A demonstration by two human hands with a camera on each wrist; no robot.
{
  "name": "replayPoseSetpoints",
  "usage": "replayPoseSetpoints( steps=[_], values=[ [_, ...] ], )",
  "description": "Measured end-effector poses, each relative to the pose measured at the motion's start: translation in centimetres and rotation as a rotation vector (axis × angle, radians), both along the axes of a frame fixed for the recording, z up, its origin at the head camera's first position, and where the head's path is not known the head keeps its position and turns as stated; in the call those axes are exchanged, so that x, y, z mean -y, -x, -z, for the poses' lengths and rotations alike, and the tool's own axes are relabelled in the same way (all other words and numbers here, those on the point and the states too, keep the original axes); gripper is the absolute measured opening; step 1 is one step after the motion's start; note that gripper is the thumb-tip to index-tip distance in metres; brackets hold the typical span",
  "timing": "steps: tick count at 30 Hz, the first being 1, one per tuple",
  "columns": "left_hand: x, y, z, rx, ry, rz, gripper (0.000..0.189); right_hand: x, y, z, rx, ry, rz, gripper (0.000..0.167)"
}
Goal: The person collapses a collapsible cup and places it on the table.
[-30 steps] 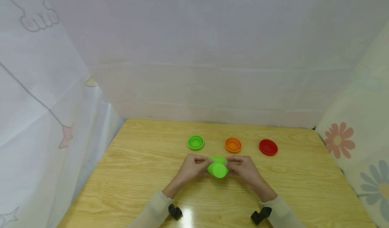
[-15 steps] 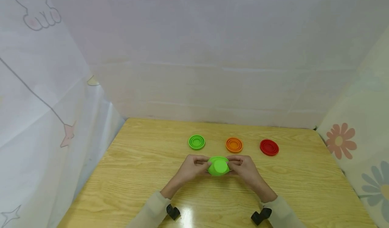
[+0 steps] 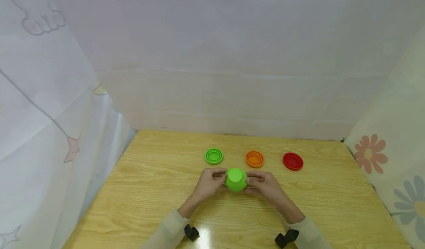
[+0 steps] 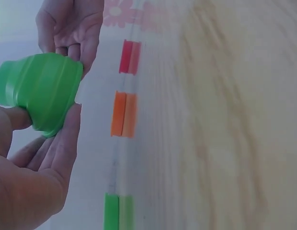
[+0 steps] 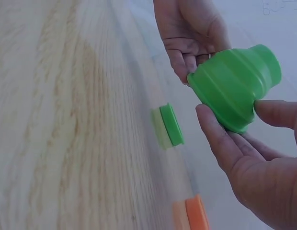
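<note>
Between both hands is a green collapsible cup [image 3: 236, 180], extended into stepped rings, its base turned up toward the head camera. My left hand [image 3: 210, 184] pinches its left side, thumb on the wall and fingers under the rim. On the other side my right hand [image 3: 267, 188] holds it the same way. In the left wrist view the cup [image 4: 43, 91] tapers away from its wide rim; in the right wrist view the cup [image 5: 234, 86] shows its ringed wall. The cup's inside is hidden. It is held above the table [image 3: 149, 190].
Behind the hands, three collapsed cups lie flat in a row: a green one [image 3: 214, 156], an orange one [image 3: 255, 159] and a red one [image 3: 293, 161]. White printed sheeting [image 3: 232, 75] rises along the table's back edge and sides.
The cup has tilted in the hands, so its base has moved from pointing low toward the person to facing up. Both hands keep their hold and have barely moved.
</note>
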State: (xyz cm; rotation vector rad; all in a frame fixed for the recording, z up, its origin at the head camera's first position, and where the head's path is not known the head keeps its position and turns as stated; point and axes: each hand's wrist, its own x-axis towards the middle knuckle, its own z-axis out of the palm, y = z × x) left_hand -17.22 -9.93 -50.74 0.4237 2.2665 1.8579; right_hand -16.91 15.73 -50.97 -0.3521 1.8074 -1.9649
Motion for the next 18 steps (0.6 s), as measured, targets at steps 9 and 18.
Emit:
replayPoseSetpoints(
  steps=[9, 18],
  values=[
    [-0.33, -0.11, -0.24, 0.112, -0.047, 0.062, 0.037, 0.07, 0.1, 0.17, -0.067, -0.072, 0.111, 0.041],
    [-0.51, -0.08, -0.47, 0.142, -0.06, 0.092, 0.039, 0.08, 0.16, -0.1, -0.08, -0.123, 0.14, 0.04]
  ],
)
